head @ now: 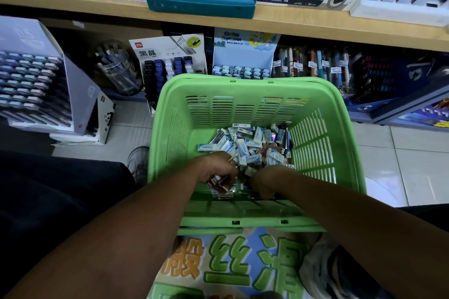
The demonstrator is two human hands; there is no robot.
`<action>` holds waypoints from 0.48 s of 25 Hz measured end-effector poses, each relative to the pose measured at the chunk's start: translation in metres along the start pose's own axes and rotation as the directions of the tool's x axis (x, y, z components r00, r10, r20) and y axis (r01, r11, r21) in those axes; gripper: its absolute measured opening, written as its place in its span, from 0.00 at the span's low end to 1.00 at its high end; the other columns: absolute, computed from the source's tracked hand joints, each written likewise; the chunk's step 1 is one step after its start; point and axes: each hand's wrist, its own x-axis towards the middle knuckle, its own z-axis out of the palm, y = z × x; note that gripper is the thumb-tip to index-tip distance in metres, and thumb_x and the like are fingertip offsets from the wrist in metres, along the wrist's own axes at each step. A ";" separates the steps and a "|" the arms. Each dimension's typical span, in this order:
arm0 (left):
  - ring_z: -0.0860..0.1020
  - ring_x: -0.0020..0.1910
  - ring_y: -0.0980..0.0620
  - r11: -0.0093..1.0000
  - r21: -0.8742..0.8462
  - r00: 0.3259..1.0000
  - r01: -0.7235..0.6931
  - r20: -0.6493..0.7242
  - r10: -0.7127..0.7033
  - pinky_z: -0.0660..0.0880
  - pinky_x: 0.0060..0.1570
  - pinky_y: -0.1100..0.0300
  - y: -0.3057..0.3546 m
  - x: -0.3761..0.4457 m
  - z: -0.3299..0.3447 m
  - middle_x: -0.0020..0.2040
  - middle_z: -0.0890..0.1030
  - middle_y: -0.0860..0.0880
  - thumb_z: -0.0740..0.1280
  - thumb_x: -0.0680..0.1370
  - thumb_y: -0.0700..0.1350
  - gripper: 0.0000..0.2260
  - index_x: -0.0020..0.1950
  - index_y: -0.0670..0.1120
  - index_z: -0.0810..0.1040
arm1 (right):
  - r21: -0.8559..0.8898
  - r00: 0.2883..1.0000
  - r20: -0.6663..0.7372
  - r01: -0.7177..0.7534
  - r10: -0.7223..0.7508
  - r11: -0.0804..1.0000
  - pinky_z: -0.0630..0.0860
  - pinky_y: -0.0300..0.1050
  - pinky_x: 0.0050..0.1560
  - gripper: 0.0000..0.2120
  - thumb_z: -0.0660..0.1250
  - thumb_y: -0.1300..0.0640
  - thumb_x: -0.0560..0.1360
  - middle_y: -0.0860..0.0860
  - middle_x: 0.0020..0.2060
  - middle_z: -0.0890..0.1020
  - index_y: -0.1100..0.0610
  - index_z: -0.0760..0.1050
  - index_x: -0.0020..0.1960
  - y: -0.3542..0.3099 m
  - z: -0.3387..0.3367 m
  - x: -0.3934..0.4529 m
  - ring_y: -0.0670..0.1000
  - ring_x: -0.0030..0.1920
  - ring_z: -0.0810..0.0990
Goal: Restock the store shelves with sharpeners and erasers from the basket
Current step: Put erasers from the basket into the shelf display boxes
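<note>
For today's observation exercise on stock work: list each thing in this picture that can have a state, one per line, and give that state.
Green basket: open-topped, partly filled, on the floor.
Erasers: loose, jumbled heap in the basket.
Left hand: inside the basket, gripping several small packs.
Right hand: inside the basket, fingers curled down among the packs; grip unclear.
Clear tub: upright, holding pens.

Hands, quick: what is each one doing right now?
Left hand: grips small dark-red boxes in the basket.
Right hand: curled among erasers; grasp cannot be told.
</note>
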 end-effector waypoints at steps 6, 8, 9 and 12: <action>0.81 0.48 0.41 1.000 0.010 1.000 -0.004 0.006 0.004 0.82 0.44 0.48 0.005 -0.002 0.006 0.52 0.79 0.39 0.66 0.77 0.34 0.07 0.55 0.39 0.74 | 0.026 0.997 0.076 0.020 -0.021 0.999 0.74 0.52 0.51 0.15 0.60 0.60 0.81 0.58 0.56 0.77 0.62 0.73 0.66 -0.004 0.012 0.021 0.55 0.48 0.73; 0.81 0.45 0.42 1.000 0.017 1.000 0.003 0.008 -0.003 0.82 0.40 0.50 0.003 -0.001 0.005 0.51 0.80 0.38 0.67 0.77 0.34 0.09 0.56 0.38 0.74 | 0.088 0.993 0.114 0.025 -0.035 0.996 0.75 0.53 0.51 0.10 0.60 0.62 0.80 0.57 0.47 0.75 0.62 0.74 0.60 0.004 0.011 0.022 0.55 0.43 0.74; 0.82 0.45 0.41 1.000 0.009 1.000 0.009 0.014 -0.009 0.82 0.40 0.48 0.002 -0.001 0.005 0.51 0.80 0.38 0.67 0.76 0.33 0.10 0.57 0.38 0.74 | 0.105 0.993 0.118 0.017 -0.029 0.994 0.74 0.52 0.51 0.08 0.60 0.63 0.80 0.57 0.45 0.75 0.61 0.75 0.57 0.009 0.012 0.023 0.55 0.42 0.73; 0.82 0.45 0.40 1.000 -0.007 1.000 0.010 0.021 -0.010 0.83 0.41 0.46 0.001 0.001 0.005 0.50 0.80 0.38 0.68 0.75 0.33 0.10 0.56 0.38 0.74 | 0.076 0.993 0.117 0.017 -0.026 0.997 0.75 0.52 0.51 0.12 0.60 0.63 0.79 0.59 0.49 0.76 0.64 0.76 0.61 0.013 0.013 0.022 0.56 0.46 0.74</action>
